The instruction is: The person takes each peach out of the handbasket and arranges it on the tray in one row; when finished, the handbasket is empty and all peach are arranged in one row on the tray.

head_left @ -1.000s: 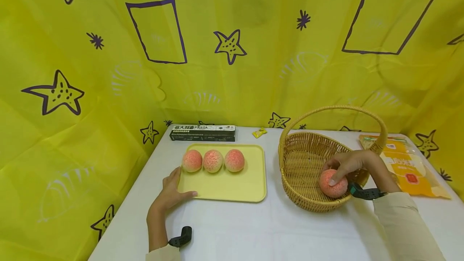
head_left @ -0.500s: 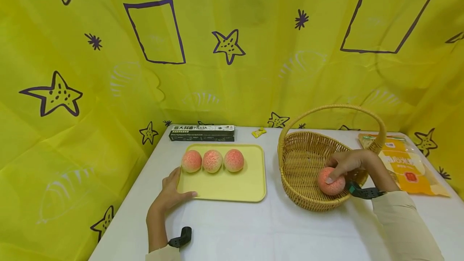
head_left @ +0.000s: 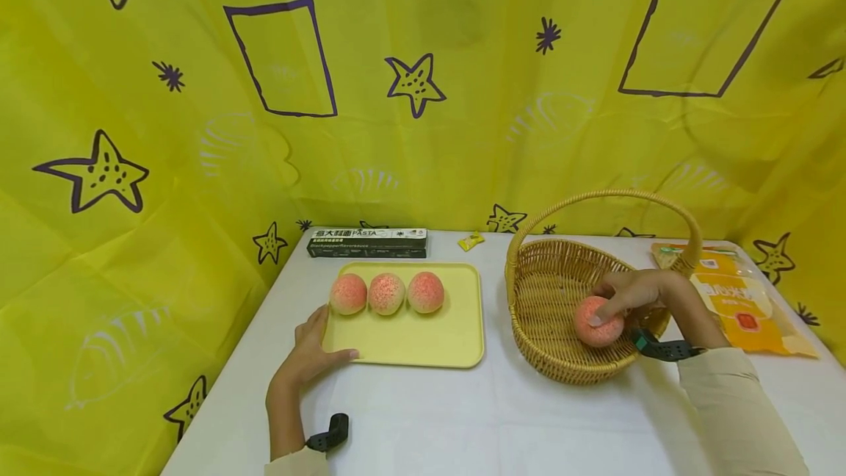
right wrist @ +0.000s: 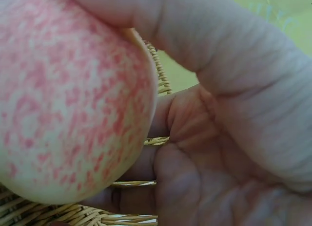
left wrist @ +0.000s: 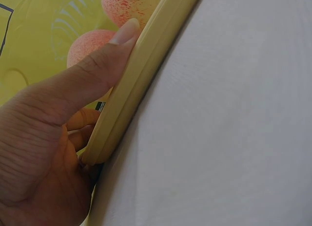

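In the head view my right hand [head_left: 631,298] holds a pink speckled peach [head_left: 597,323] inside a wicker basket [head_left: 538,292], thumb on the peach's upper side. The right wrist view shows the same peach [right wrist: 73,99] large, fingers behind it. My left hand [head_left: 311,350] grips the left front corner of a pale yellow tray [head_left: 416,340]. Its thumb [left wrist: 92,72] lies along the tray's rim and the other fingers reach round the left side. Three peaches stand in a row at the tray's back left: a left one [head_left: 348,294], a middle one [head_left: 386,294] and a right one [head_left: 426,292].
A pasta box [head_left: 367,243] lies behind the tray, and a small yellow wrapped packet [head_left: 471,242] is to its right. The basket's handle [head_left: 611,194] arches high above it. An orange food bag [head_left: 747,307] lies right of the basket. A yellow patterned curtain [head_left: 423,153] closes off the back.
My right hand and the peach in it have shifted slightly left and away from me within the basket. The left hand has stayed at the tray's corner.
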`<move>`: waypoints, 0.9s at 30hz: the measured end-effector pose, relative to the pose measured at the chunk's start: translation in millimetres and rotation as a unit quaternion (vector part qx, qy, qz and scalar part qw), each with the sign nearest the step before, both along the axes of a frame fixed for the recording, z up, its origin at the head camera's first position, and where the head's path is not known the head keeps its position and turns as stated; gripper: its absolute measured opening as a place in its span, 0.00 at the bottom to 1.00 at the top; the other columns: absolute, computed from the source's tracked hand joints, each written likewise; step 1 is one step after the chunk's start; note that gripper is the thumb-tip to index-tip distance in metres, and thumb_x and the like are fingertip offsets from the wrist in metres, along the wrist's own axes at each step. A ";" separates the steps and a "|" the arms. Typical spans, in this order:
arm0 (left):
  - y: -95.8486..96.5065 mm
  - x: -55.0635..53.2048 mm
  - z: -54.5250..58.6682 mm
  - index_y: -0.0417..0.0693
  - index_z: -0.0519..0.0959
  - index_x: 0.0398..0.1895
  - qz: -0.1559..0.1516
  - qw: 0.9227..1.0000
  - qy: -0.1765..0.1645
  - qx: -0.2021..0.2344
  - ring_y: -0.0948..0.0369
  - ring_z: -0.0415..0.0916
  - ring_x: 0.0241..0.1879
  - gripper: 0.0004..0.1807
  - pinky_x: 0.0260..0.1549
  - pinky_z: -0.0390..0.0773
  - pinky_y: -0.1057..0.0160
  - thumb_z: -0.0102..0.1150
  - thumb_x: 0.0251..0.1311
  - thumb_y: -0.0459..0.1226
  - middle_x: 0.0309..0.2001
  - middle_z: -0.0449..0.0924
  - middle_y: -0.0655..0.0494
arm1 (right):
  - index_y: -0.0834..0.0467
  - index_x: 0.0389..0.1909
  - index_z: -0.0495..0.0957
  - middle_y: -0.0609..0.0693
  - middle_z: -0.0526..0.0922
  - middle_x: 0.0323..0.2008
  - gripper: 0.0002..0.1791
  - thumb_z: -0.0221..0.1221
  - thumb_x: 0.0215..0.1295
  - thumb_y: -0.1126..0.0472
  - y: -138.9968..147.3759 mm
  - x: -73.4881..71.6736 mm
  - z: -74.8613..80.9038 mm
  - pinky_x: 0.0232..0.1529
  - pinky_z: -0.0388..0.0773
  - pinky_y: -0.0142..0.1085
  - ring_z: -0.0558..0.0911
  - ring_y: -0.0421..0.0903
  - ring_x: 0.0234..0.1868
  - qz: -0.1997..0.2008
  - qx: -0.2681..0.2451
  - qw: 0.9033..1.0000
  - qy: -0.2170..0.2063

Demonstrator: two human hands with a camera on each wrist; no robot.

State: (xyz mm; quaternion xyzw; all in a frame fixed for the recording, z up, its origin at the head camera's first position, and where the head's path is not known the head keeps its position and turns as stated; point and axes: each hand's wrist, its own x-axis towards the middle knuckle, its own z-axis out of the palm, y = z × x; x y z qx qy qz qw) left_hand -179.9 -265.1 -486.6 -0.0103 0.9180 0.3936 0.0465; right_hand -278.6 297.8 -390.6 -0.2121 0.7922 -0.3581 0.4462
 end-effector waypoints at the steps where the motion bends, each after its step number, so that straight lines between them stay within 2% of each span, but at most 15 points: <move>1: 0.0 0.0 -0.4 0.48 0.45 0.79 -0.001 1.000 0.001 -0.001 0.45 0.41 0.71 0.64 0.69 0.50 0.34 0.75 0.43 0.56 0.78 0.44 0.44 | 0.66 0.46 0.81 0.49 0.84 0.33 0.20 0.64 0.60 0.54 0.2 0.3 0.7 0.33 0.78 0.34 0.79 0.39 0.30 0.001 -0.001 1.000 0.008; 6: 0.2 0.9 -1.7 0.48 0.45 0.79 0.000 1.000 -0.001 0.000 0.45 0.42 0.71 0.65 0.69 0.50 0.34 0.75 0.42 0.56 0.78 0.44 0.44 | 0.66 0.45 0.80 0.47 0.80 0.30 0.19 0.61 0.61 0.55 -1.8 1.9 3.2 0.30 0.74 0.32 0.74 0.37 0.27 0.012 -0.007 0.999 0.050; 9: 0.4 1.7 -0.8 0.48 0.45 0.79 -0.001 1.000 0.000 -0.001 0.45 0.42 0.71 0.65 0.68 0.50 0.34 0.75 0.43 0.56 0.78 0.44 0.44 | 0.71 0.55 0.74 0.56 0.80 0.42 0.28 0.62 0.61 0.55 -3.4 5.0 5.5 0.36 0.76 0.34 0.77 0.43 0.38 0.001 -0.007 0.998 0.070; 12: 0.8 1.5 0.2 0.47 0.45 0.78 0.000 1.000 0.003 -0.002 0.45 0.42 0.71 0.64 0.68 0.50 0.33 0.74 0.43 0.56 0.78 0.44 0.44 | 0.72 0.66 0.62 0.65 0.71 0.57 0.38 0.61 0.62 0.54 -3.9 7.9 7.5 0.46 0.77 0.38 0.75 0.51 0.53 -0.019 -0.015 0.997 0.078; 14: 1.0 1.4 0.9 0.47 0.46 0.78 -0.001 1.000 0.004 -0.003 0.45 0.42 0.71 0.64 0.68 0.50 0.34 0.74 0.43 0.56 0.78 0.44 0.44 | 0.71 0.70 0.56 0.66 0.67 0.61 0.41 0.60 0.63 0.55 -4.3 9.0 8.1 0.49 0.78 0.40 0.74 0.53 0.56 -0.029 -0.035 0.996 0.073; 18: 1.2 0.8 1.3 0.48 0.46 0.79 -0.001 1.000 0.003 -0.007 0.45 0.42 0.71 0.64 0.69 0.50 0.35 0.74 0.43 0.57 0.78 0.44 0.44 | 0.66 0.68 0.61 0.59 0.73 0.55 0.31 0.55 0.66 0.61 -7.0 8.2 4.9 0.46 0.81 0.40 0.79 0.48 0.48 -0.021 -0.104 0.992 0.070; 21: 1.3 1.3 2.2 0.47 0.45 0.78 -0.001 1.000 0.004 -0.009 0.44 0.42 0.71 0.64 0.69 0.50 0.34 0.74 0.43 0.56 0.78 0.44 0.43 | 0.58 0.66 0.65 0.55 0.75 0.53 0.25 0.52 0.68 0.65 -8.2 7.8 2.2 0.45 0.82 0.40 0.80 0.45 0.47 -0.018 -0.150 0.986 0.074; 24: 1.8 2.2 3.4 0.46 0.46 0.78 -0.003 1.000 0.008 -0.007 0.43 0.42 0.71 0.64 0.68 0.50 0.34 0.75 0.43 0.56 0.77 0.44 0.42 | 0.57 0.68 0.62 0.56 0.75 0.53 0.24 0.48 0.71 0.67 -9.5 7.4 0.6 0.44 0.83 0.43 0.80 0.45 0.47 -0.015 -0.194 0.979 0.060; 27: 2.4 2.8 4.0 0.45 0.46 0.78 -0.002 1.000 0.011 -0.006 0.43 0.42 0.71 0.65 0.68 0.50 0.33 0.75 0.42 0.56 0.77 0.45 0.41 | 0.63 0.70 0.56 0.56 0.74 0.54 0.25 0.43 0.75 0.69 -10.1 7.1 0.1 0.44 0.83 0.47 0.81 0.46 0.48 -0.015 -0.239 0.970 0.044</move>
